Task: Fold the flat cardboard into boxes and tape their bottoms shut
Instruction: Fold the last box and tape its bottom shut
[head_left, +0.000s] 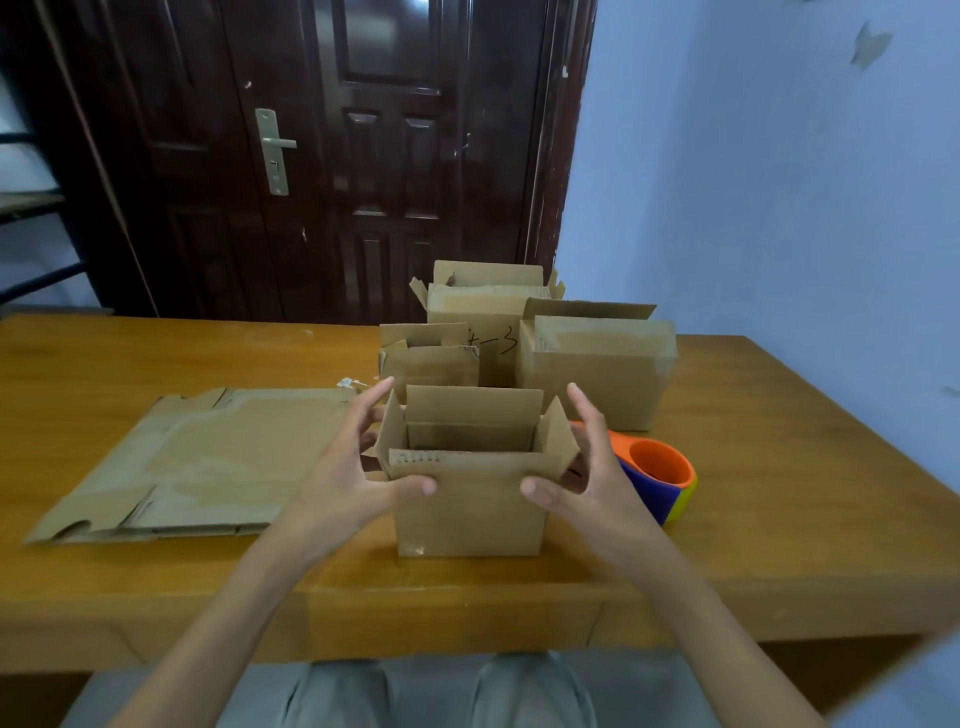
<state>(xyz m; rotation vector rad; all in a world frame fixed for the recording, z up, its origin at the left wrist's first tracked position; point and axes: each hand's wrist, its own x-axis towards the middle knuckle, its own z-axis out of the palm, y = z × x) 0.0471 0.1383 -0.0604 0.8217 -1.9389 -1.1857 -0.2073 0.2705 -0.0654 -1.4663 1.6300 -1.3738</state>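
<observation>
The left hand (349, 475) and the right hand (584, 480) flank a small upright cardboard box (470, 506) that stands near the front edge of the wooden table (779, 519). Each hand is spread, fingers long and nearly straight: the thumbs lie across the box's front wall just under its rim, while the other fingers reach up beside the raised side flaps. Whether those fingers touch the flaps cannot be told. The box is plain brown corrugated board, matte, its top open with four flaps standing up; the fluted edge shows along the front flap.

Just behind the right hand lies a tape dispenser (660, 475), smooth plastic, with a round orange core and a blue and yellow body. To the left of the box a large flat cardboard sheet (192, 467) lies on the tabletop, creased and notched, its surface patchy where paper has peeled. Behind the held box stand three more folded boxes: a small one (428, 364), a taller one with dark handwriting on its side (483, 312), and a wide one to the right with worn tape marks near its top (597, 369). The table is glossy, warm orange-brown wood. Beyond it are a dark panelled door (363, 156) with a metal lever handle (275, 150) and a pale blue wall (779, 182) with chipped paint.
</observation>
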